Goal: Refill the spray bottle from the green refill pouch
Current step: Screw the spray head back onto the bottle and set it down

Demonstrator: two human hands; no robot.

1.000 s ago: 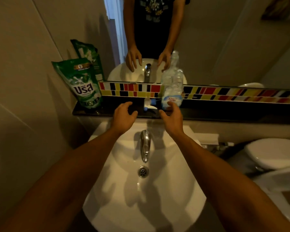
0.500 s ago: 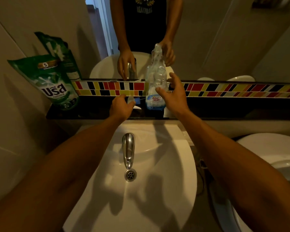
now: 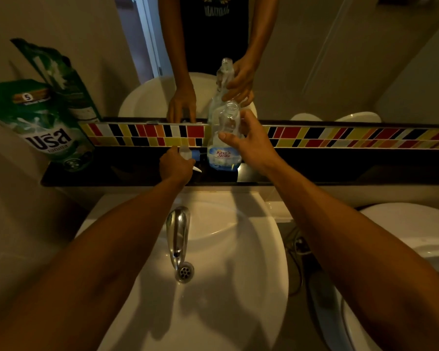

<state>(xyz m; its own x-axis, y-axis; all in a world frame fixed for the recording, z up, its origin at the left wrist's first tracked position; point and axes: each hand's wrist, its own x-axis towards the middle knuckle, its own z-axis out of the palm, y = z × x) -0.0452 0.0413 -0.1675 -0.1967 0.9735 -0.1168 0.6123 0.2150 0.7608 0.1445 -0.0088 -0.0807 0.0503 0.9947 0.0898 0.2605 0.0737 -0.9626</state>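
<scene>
- My right hand (image 3: pixel 251 145) is wrapping around the neck of the clear spray bottle (image 3: pixel 224 145), which is standing upright on the dark ledge (image 3: pixel 340 168) against the mirror; it looks nearly empty and light, so I'm risking tipping it toward the sink (image 3: pixel 238 287) if I'm pulling at the top alone
- My left hand (image 3: pixel 175 167) is curling over the spray head (image 3: pixel 189 155) lying on the ledge just beside the bottle; I cannot tell whether my fingers are actually gripping it, and I'm judging it could be rolling off the edge if I'm only nudging it
- The green refill pouch (image 3: pixel 43 125) is leaning at the far left end of the ledge, well apart from both hands, untouched
- The light is being dim, so I'm likely misjudging the narrow open mouth while pouring and spilling liquid over the ledge
</scene>
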